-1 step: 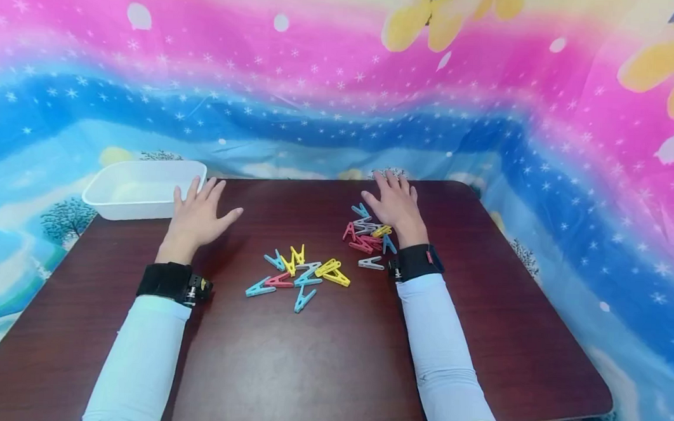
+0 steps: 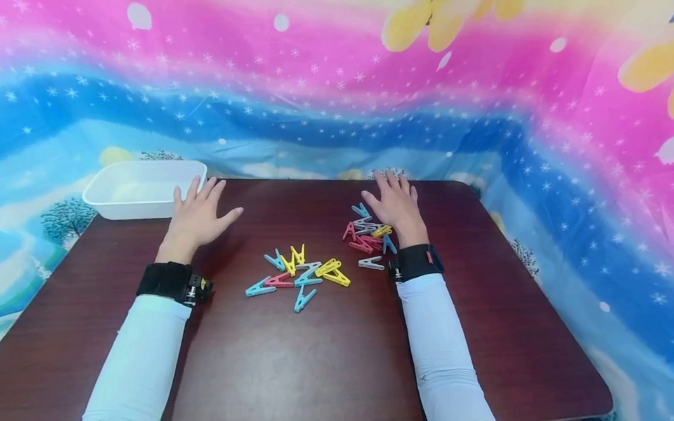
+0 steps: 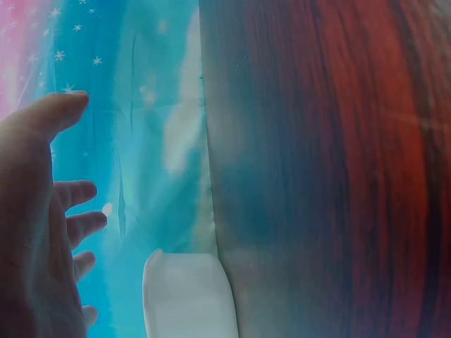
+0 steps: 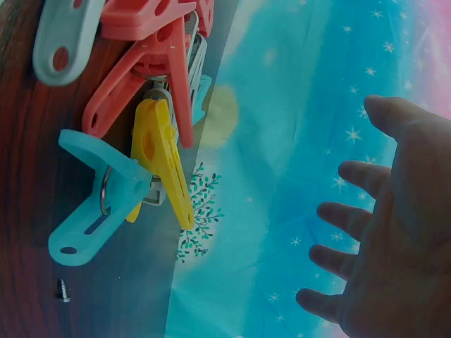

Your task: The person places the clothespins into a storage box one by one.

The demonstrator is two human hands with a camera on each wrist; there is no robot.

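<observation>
My left hand (image 2: 196, 222) is held with fingers spread and holds nothing. In the head view its fingertips overlap the near right corner of a white plastic tub (image 2: 137, 210). My right hand (image 2: 399, 208), also with fingers apart, hovers beside a pile of clothespins (image 2: 364, 242) in red, grey, yellow and blue. The right wrist view shows a blue clothespin (image 4: 91, 211), a yellow clothespin (image 4: 158, 151) and a red clothespin (image 4: 180, 84) close up, apart from the fingers. Between the hands lies a second loose group of clothespins (image 2: 279, 278), blue, yellow, red and grey.
Everything lies on a dark red-brown wooden table (image 2: 283, 366) with rounded corners. A small screw (image 4: 63, 290) rests near the pile. A patterned pink and blue cloth (image 2: 321, 82) hangs behind and along the sides. The tub stands at the far left corner.
</observation>
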